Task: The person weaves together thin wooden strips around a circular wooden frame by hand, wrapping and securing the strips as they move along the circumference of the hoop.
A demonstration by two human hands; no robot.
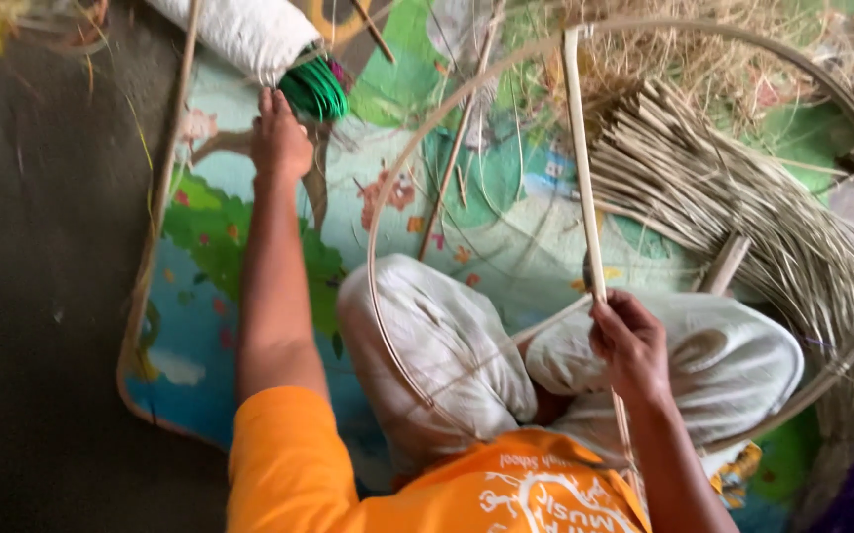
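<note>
Hands work apart: the left hand [281, 138] stretches far out with fingers flat, resting beside a coil of green cord [314, 89] and a white sack [239, 30] on the colourful mat [200, 296]. Nearer, the right hand [629, 345] is closed around a pale cane strip [580, 158] that crosses a large cane hoop [388, 188] lying over the person's lap. Bundled dry reeds [743, 207] lie far right.

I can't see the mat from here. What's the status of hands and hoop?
Left hand reaching to green strip coil, grip unclear. Right hand shut on flat cane strip crossing the cane hoop. Reed bundle lies against hoop's right side.
</note>
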